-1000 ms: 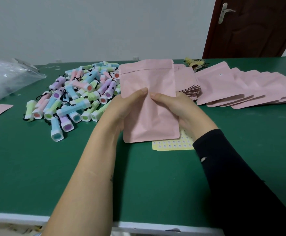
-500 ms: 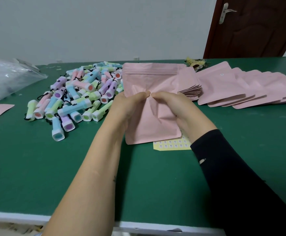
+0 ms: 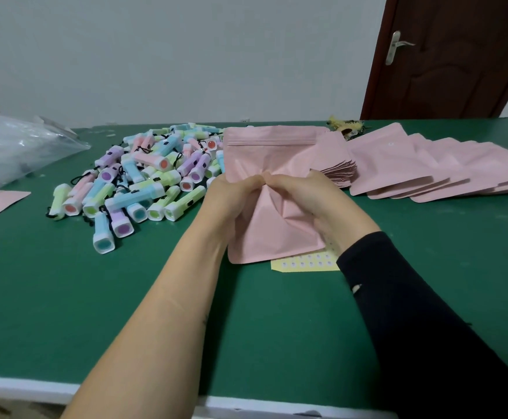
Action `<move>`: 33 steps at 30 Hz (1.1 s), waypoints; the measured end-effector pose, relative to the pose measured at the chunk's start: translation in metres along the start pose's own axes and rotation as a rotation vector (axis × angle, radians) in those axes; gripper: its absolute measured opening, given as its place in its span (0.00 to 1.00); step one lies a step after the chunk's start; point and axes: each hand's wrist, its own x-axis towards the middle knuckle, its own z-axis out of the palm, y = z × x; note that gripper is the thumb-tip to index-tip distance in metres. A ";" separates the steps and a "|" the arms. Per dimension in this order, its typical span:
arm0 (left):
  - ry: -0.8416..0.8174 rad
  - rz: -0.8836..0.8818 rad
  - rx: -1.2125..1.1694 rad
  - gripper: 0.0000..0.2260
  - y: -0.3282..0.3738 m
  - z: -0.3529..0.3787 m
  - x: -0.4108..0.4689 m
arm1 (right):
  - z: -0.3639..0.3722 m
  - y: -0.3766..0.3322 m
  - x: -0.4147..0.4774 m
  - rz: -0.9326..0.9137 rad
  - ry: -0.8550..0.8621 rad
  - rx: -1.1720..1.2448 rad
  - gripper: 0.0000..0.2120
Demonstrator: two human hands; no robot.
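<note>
A plain white wall [image 3: 186, 55] was seen behind the green table [image 3: 277, 328]. A dark brown door [image 3: 458, 71] with a silver handle [image 3: 396, 48] was set past the table's far right corner.

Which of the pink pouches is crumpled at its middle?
The pink pouch that the left hand and right hand pinch together; the stacked pouches and the fanned row lie flat.

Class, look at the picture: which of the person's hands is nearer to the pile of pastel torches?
Left. The left hand pinches the pink pouch just beside the pile of torches; the right hand pinches it farther right, beyond the left hand.
</note>
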 end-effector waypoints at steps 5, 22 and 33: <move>-0.021 -0.002 -0.014 0.08 0.004 -0.002 -0.002 | -0.006 -0.004 0.000 0.000 -0.026 -0.005 0.28; 0.070 0.242 0.132 0.02 0.017 -0.024 -0.004 | -0.015 -0.005 -0.004 0.033 -0.105 -0.060 0.23; 0.085 0.322 0.574 0.07 0.009 -0.027 0.008 | -0.026 0.006 0.002 0.039 -0.079 -0.179 0.18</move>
